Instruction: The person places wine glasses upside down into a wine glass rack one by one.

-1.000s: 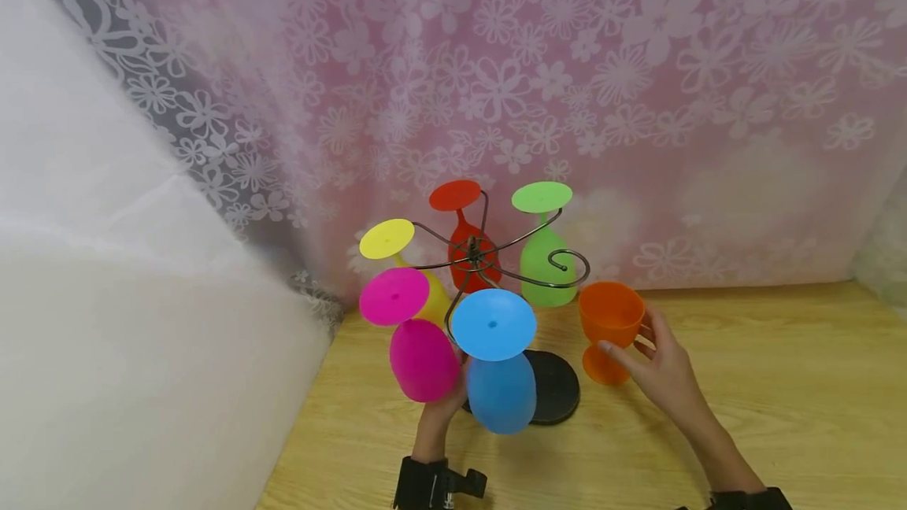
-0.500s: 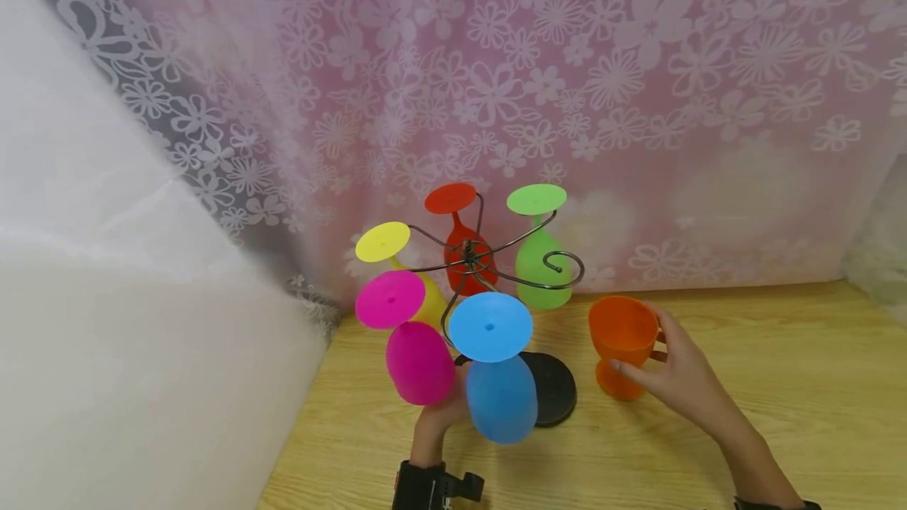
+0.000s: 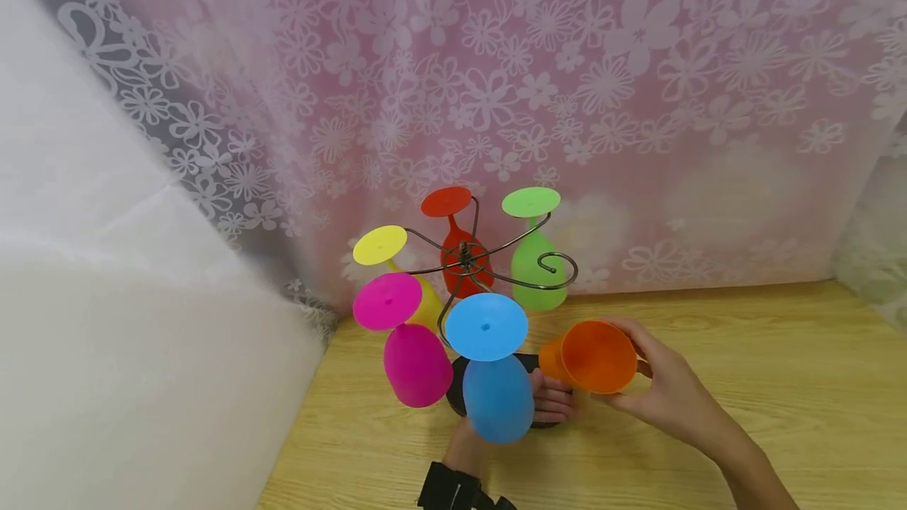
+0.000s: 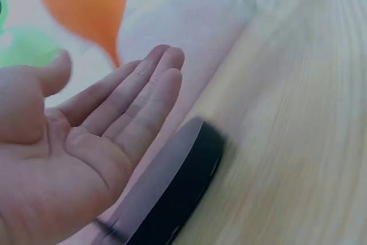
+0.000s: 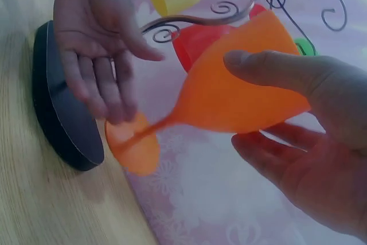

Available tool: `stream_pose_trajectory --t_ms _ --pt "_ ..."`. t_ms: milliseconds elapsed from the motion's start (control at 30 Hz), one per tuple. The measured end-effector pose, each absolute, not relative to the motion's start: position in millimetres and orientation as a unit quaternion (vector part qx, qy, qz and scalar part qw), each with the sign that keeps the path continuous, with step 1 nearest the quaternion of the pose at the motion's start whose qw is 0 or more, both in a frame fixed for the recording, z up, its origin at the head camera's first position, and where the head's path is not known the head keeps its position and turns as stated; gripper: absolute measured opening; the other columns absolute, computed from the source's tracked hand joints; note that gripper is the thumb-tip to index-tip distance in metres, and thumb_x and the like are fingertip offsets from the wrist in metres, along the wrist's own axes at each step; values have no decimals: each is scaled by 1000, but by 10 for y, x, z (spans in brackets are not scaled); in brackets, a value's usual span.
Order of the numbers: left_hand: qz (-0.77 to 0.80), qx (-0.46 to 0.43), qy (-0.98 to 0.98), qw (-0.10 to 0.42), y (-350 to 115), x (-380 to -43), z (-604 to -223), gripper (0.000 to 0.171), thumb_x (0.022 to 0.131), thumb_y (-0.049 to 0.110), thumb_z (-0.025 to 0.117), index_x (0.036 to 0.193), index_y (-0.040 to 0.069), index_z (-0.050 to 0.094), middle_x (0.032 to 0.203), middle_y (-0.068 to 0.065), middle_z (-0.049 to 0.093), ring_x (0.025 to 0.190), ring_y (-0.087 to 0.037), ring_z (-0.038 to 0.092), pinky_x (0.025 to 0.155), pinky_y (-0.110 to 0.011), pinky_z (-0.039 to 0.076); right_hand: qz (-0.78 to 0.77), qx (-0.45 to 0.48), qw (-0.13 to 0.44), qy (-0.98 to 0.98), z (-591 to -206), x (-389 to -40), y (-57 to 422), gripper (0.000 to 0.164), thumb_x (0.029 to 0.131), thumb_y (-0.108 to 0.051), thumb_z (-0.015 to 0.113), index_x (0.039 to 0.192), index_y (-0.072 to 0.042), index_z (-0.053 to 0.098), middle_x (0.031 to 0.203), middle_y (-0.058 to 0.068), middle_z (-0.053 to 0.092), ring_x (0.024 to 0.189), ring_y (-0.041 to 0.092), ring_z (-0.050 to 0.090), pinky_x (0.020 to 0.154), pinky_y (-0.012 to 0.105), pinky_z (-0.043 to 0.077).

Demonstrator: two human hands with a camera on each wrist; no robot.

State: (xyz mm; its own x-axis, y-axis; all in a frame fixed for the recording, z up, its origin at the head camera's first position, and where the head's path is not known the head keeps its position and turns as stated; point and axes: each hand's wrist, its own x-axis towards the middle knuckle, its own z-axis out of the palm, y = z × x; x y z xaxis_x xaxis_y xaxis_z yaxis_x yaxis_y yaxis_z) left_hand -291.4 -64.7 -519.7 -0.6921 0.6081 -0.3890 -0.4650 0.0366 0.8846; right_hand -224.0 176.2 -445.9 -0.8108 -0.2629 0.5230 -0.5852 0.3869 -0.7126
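Observation:
My right hand grips an orange plastic goblet round its bowl, thumb on one side and fingers on the other. The goblet lies tipped over, its mouth facing the head camera and its foot pointing toward my left hand. Palm up, my left hand has its fingers straight, right by the goblet's foot and holding nothing. It is over the round black base of a metal rack. In the head view a hanging blue goblet partly hides this hand.
Several goblets hang upside down by their feet from the rack's curled arms: magenta, yellow, red and green. One curled arm at the right bears no goblet. A pink flowered curtain hangs behind the wooden table.
My right hand has tipped the orange goblet from upright to sideways, its foot swinging left. My left hand has moved right from behind the magenta goblet and turned palm up beside the foot.

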Motion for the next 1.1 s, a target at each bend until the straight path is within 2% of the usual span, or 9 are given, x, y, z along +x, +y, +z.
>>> stream_pose_trajectory --t_ms 100,300,400,567,733,833,933,1067,1100 --pt "722 66 598 343 -576 -2649 -4902 72 111 47 27 146 -13 44 142 -35 52 135 -46 50 111 -48 45 476 282 173 -815 -4450 -2228 1724 96 63 -1 97 146 -14 51 131 1 64 115 10 61 82 28 59" --pt "799 30 513 314 -542 -2536 -4985 86 103 57 46 153 -11 33 148 -32 48 140 -43 46 115 -44 41 480 299 157 -810 -4455 -2200 1699 94 68 -6 97 148 -17 50 136 2 62 117 16 62 81 31 60" --pt "829 67 460 311 -546 -2553 -5135 82 106 52 43 156 -10 25 155 -33 38 146 -46 36 117 -48 37 482 300 147 -810 -4459 -2193 1702 93 69 -5 96 149 -20 49 137 1 60 118 14 62 81 31 60" --pt "868 110 363 320 -586 -2525 -5185 72 111 46 38 158 -5 22 159 -26 35 151 -41 25 124 -49 21 491 312 121 -804 -4450 -2172 1727 91 73 -7 94 150 -19 47 138 2 59 118 7 60 82 32 61" --pt "870 111 357 321 -618 -2562 -5146 63 112 41 37 159 0 25 158 -16 40 148 -32 35 122 -45 27 500 303 61 -809 -4435 -2135 1789 86 80 -24 91 152 -21 44 141 3 58 118 12 62 88 35 60" --pt "863 114 384 307 -627 -2540 -5043 56 112 34 42 157 2 33 153 -10 48 144 -30 41 121 -47 30 500 275 27 -821 -4427 -2121 1818 71 89 -29 83 149 -18 48 141 5 59 117 15 63 90 33 58" --pt "876 109 370 291 -638 -2476 -4945 69 97 34 73 149 2 41 132 -2 64 140 -32 44 123 -52 24 491 248 3 -835 -4420 -2123 1844 52 100 -29 70 146 -12 52 140 8 61 117 18 65 90 29 57" --pt "869 121 393 275 -633 -2492 -4977 65 95 28 76 146 4 43 132 -1 63 133 -29 50 121 -51 30 475 221 -23 -851 -4411 -2138 1885 45 107 -32 57 144 -7 55 137 10 63 115 25 66 88 29 57" --pt "862 128 408 272 -629 -2501 -4981 57 101 24 68 147 5 42 139 -4 59 133 -27 52 119 -49 34 470 216 -30 -855 -4410 -2144 1896 46 107 -34 57 144 -7 55 136 10 63 114 26 66 87 29 57"
